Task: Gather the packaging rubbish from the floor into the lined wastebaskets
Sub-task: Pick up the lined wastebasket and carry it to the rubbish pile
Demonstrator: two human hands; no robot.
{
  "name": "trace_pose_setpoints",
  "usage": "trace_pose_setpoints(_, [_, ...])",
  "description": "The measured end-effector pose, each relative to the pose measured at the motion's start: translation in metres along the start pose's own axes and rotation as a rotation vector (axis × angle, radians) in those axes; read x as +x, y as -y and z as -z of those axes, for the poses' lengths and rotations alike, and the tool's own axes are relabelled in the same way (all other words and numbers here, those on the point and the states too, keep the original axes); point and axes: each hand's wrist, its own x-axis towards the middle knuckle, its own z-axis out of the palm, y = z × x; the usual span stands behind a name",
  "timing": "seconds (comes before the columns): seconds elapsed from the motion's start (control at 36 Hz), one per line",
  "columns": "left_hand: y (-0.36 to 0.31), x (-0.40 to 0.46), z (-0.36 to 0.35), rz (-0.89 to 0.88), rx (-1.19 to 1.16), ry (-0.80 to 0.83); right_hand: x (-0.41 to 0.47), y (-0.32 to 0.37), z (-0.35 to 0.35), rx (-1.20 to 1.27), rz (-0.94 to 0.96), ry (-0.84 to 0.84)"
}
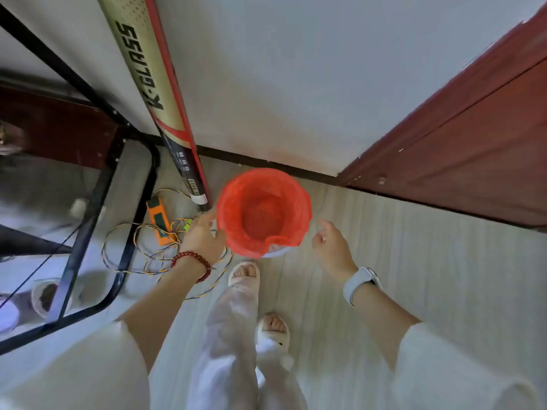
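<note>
Fingers [210, 216] of your left hand [204, 236] touch the rim of the wastebasket [263, 213] at its 9 o'clock side, and whether they grasp the red liner [231, 202] or only rest against it, you cannot tell from this view. Your right hand [330, 242] hangs released and holds nothing, at 3 o'clock from the wastebasket and apart from it, with the fingers loosely curled. Wastebasket with its liner stands on the floor [414, 261] by the wall [296, 84], at 12 o'clock from your sandals [244, 275], and coloured wires [139, 253] with an orange device [159, 220] lie at its 9 o'clock, beside a tall leaning tube [154, 84].
</note>
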Motion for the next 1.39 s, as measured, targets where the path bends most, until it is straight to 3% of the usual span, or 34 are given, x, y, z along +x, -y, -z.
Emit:
trace_pose_setpoints(0.19, [0.071,0.161,-0.089,0.015,0.063,0.002,0.161,-0.062,-0.095,-0.042,-0.009,-0.045])
trace_pose_setpoints(0.28, [0.091,0.2,-0.119,0.035,0.056,0.011,0.189,-0.06,-0.108,-0.043,-0.073,-0.066])
trace_pose_setpoints(0.39, [0.106,0.226,-0.133,0.013,0.078,0.032,0.218,-0.07,-0.118,-0.069,-0.165,-0.033])
trace_pose_setpoints(0.56, [0.109,0.215,-0.12,-0.094,0.048,-0.127,0.209,-0.065,-0.112,-0.058,-0.137,-0.18])
trace_pose_setpoints(0.75, [0.1,0.145,-0.073,-0.088,-0.024,-0.196,0.145,-0.036,-0.076,-0.053,-0.029,-0.248])
trace_pose_setpoints(0.92, [0.093,0.044,-0.024,-0.022,-0.109,-0.287,0.063,-0.004,-0.045,-0.054,0.121,-0.201])
trace_pose_setpoints(1.17, [0.116,-0.161,0.027,0.305,-0.211,-0.561,-0.089,0.041,-0.024,-0.232,0.449,-0.049])
trace_pose_setpoints(1.39, [0.177,-0.332,0.027,0.624,-0.366,-0.733,-0.213,0.055,-0.059,-0.529,0.737,0.176])
